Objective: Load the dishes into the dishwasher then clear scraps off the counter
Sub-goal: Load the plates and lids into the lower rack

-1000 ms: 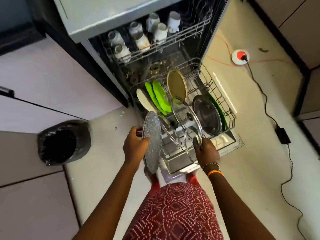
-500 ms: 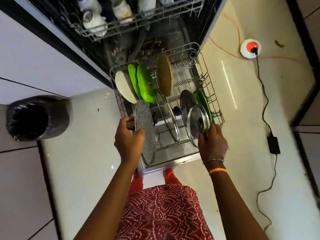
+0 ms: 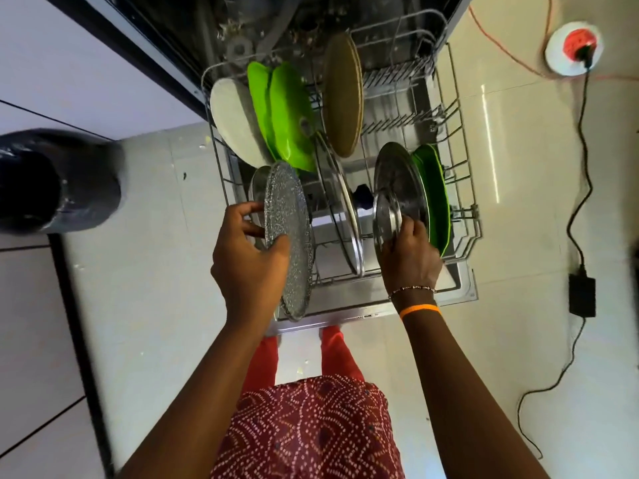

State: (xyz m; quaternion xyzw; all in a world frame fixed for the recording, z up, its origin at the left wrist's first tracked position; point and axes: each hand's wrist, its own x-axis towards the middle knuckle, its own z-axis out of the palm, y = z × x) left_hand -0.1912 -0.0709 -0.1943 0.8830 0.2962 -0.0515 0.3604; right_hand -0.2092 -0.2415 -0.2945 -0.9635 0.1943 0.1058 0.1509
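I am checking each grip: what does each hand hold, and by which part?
The left hand grips the speckled plate by its left rim; the right hand holds the small steel lid by its lower rim.

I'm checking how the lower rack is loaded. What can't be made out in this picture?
- Head view: the upper rack, cut off by the top edge.
- The lower rack's floor, hidden by standing dishes.
- The rim of the small steel lid, covered by the right hand.
- The speckled plate's slot, hidden by the left hand.

No legible text, label, brand or number on anything.
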